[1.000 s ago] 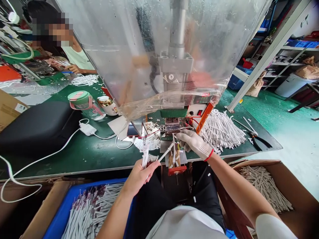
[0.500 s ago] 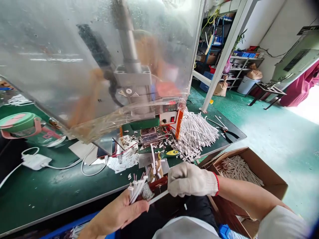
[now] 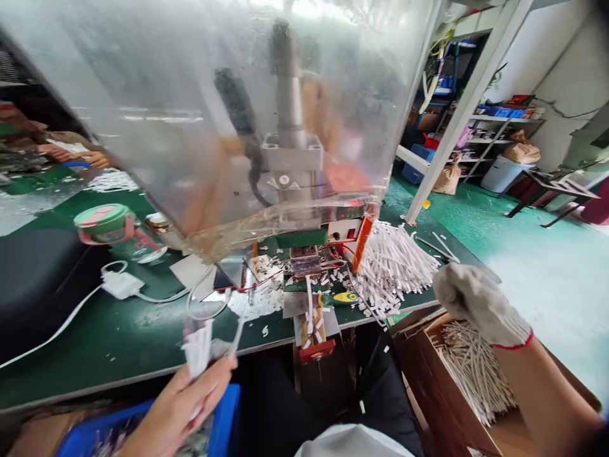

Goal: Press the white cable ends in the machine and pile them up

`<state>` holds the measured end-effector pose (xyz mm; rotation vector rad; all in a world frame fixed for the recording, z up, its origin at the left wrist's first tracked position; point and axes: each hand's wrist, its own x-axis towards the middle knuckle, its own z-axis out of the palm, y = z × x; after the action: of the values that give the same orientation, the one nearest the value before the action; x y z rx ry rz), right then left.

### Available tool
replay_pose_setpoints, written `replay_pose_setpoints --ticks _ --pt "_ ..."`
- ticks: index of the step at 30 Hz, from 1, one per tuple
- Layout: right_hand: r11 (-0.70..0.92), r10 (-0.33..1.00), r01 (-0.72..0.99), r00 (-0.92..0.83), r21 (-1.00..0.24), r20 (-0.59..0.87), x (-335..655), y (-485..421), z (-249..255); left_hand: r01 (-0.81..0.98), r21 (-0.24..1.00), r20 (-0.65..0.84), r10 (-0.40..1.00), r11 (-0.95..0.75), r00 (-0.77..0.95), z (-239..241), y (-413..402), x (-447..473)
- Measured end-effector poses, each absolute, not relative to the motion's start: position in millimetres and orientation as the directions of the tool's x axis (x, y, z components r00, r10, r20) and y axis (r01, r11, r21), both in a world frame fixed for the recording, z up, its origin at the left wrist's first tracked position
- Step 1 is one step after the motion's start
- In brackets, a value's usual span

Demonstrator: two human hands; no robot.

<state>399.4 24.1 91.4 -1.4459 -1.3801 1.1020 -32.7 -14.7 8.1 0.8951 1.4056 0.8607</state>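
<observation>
My bare left hand is closed round a bundle of white sleeved wires, above the blue bin at the lower left. One white strip sticks up by its thumb and fingertip. Over at the right, my right hand wears a white knit glove with a red cuff. Its fingers are curled, and whatever they may hold is hidden. It hovers over the cardboard box, which holds many thin white strips. Another white strip lies at the press's small metal block.
A press behind a clear plastic shield stands in front of me. Beside it lie a heap of white strips and a yellow-green screwdriver. A lidded jar and a charger are left. Another person's hands show far left.
My hands have moved apart: the left went left and down with its bundle, the right swung right over the box. The strip stretched between them is now only by my left hand. The view has shifted left.
</observation>
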Motion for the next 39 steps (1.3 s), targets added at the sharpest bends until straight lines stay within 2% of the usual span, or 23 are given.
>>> replay_pose_setpoints --ticks 3,5,7,10,12,14,16,19,21,25,27,31,39 --pt "0.012 0.976 0.474 -0.197 -0.88 -0.092 380 38 70 0.029 0.929 -0.37 0.929 0.369 0.015 4 -12 -4" --pt "0.088 0.973 0.593 -0.224 -0.8 -0.059 346 39 60 0.02 0.942 -0.334 0.942 0.334 0.012 -1 -10 21" --pt "0.152 0.962 0.617 -0.272 -0.772 -0.028 310 35 54 0.023 0.957 -0.289 0.957 0.29 -0.016 -4 -9 41" --pt "0.213 0.936 0.516 -0.351 -0.83 0.022 269 31 49 0.035 0.975 -0.217 0.976 0.218 -0.03 -3 -9 58" --pt "0.183 0.938 0.412 -0.345 -0.893 0.033 252 30 43 0.043 0.984 -0.176 0.984 0.175 0.003 -1 -8 62" --pt "0.064 0.948 0.276 -0.317 -0.959 -0.028 245 32 35 0.061 0.986 -0.156 0.987 0.153 0.047 0 -4 62" --pt "-0.095 0.956 0.097 -0.267 -0.991 -0.118 249 35 27 0.092 0.987 -0.129 0.992 0.129 -0.004 -1 7 61" --pt "-0.247 0.959 -0.145 -0.181 -0.958 -0.22 266 37 17 0.18 0.98 -0.062 0.986 0.09 -0.155 -8 31 63" --pt "-0.295 0.953 -0.211 -0.142 -0.932 -0.269 277 35 13 0.238 0.965 -0.082 0.989 0.11 -0.122 -14 48 70" --pt "-0.384 0.92 -0.178 -0.158 -0.906 -0.359 281 29 7 0.248 0.957 -0.138 0.989 0.149 -0.061 -20 69 86" --pt "-0.383 0.918 -0.161 -0.178 -0.91 -0.355 276 29 6 0.153 0.97 -0.182 0.982 0.189 -0.056 -19 68 87" --pt "-0.282 0.943 -0.066 -0.204 -0.957 -0.264 263 44 6 -0.095 0.948 -0.302 0.953 0.304 0.033 -12 51 67" --pt "-0.264 0.941 0.048 -0.205 -0.963 -0.269 231 89 -13 -0.185 0.949 -0.273 0.958 0.254 -0.089 -22 14 27"
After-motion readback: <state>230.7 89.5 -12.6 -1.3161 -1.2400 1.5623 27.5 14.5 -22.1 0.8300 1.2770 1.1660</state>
